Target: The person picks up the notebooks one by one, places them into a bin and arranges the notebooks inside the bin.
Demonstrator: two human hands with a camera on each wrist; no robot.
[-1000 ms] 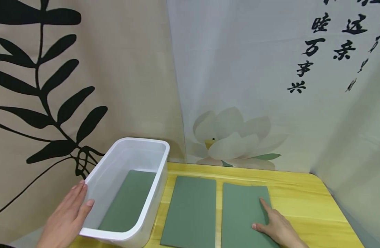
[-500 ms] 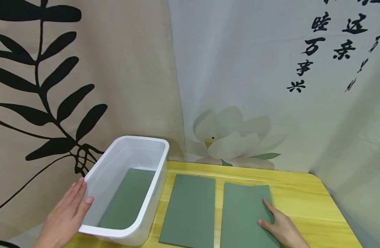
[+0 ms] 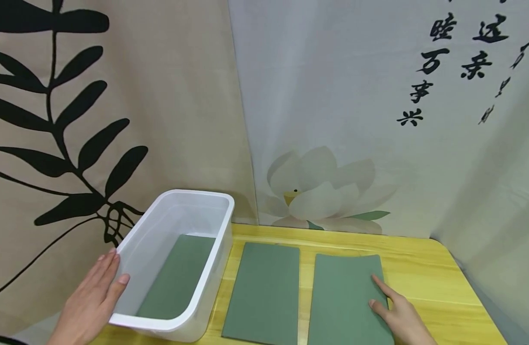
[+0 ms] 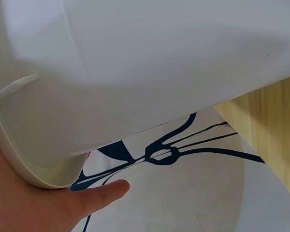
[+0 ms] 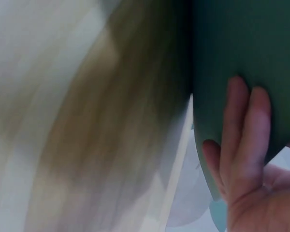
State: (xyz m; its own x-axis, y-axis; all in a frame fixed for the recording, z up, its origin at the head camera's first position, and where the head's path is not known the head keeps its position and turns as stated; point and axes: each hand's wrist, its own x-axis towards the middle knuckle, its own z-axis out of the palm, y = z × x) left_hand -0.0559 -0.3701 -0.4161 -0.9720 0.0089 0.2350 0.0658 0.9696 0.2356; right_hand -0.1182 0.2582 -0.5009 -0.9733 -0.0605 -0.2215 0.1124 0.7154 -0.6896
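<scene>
My right hand (image 3: 402, 316) holds the right edge of a thin flat green sheet (image 3: 344, 297), thumb and index finger on top. In the right wrist view, other fingers (image 5: 246, 135) lie along the sheet's underside (image 5: 246, 38). A second green sheet (image 3: 264, 292) lies on the table to its left. My left hand (image 3: 87, 302) rests on the near-left rim of a white plastic bin (image 3: 229, 239), fingers straight, thumb over the inner side. The left wrist view shows the bin's outer wall (image 4: 159, 63) with one finger outside it. Another green sheet (image 3: 182, 278) lies inside the bin.
The yellow wood-grain table (image 3: 437, 282) ends in a rounded corner at the far right. Behind it hang cloth backdrops (image 3: 195, 96) with a dark leaf print, a pale lotus and black characters. A dark cable (image 3: 5, 340) shows at the lower left.
The right green sheet has shifted to the right with my right hand, widening the gap to the middle sheet. My left hand stays on the bin's rim.
</scene>
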